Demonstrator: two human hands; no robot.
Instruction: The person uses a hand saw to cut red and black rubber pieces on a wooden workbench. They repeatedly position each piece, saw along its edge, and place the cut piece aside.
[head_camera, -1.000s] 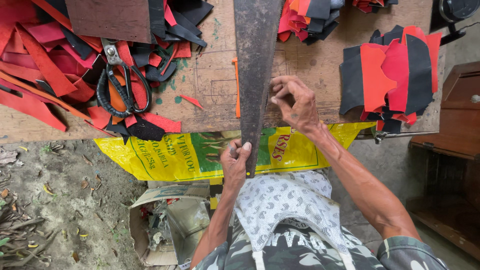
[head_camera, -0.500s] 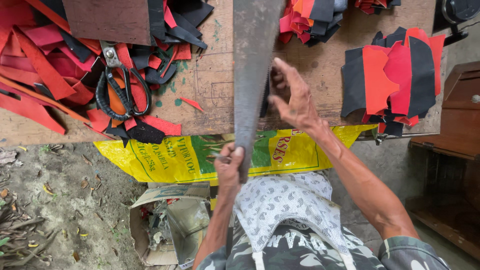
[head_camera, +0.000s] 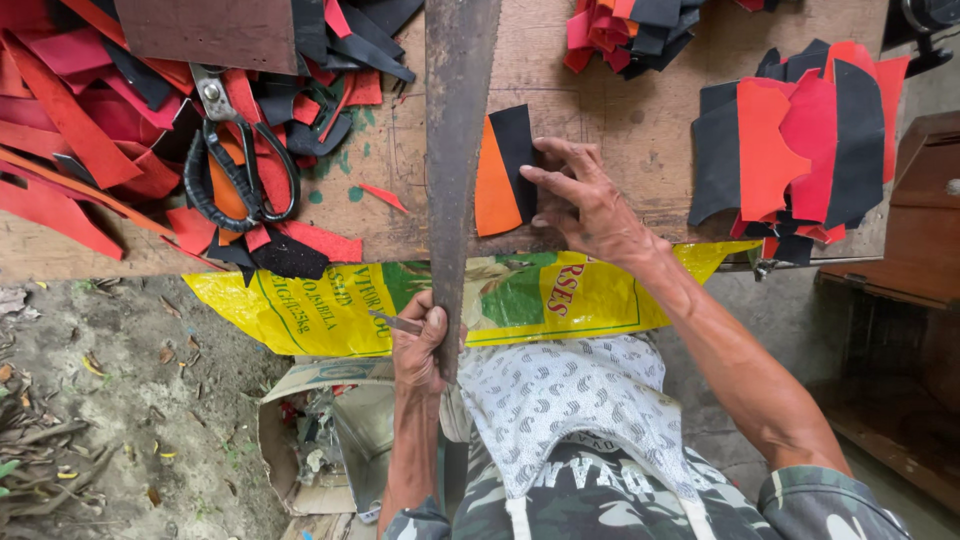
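Note:
A long rusty metal blade lies lengthwise across the wooden workbench and juts over its near edge. My left hand grips the blade's near end below the bench edge, with a thin metal tool also in its fingers. My right hand rests with spread fingers on an orange and black cut piece that lies flat just right of the blade.
Black-handled scissors lie on a heap of red and black scraps at left. Stacks of cut orange and black pieces sit at right. A yellow sack hangs under the bench. A cardboard box stands on the ground.
My right hand has moved right off the blade, and the orange and black piece under it is now exposed beside the blade. My left hand has slid lower along the blade's end.

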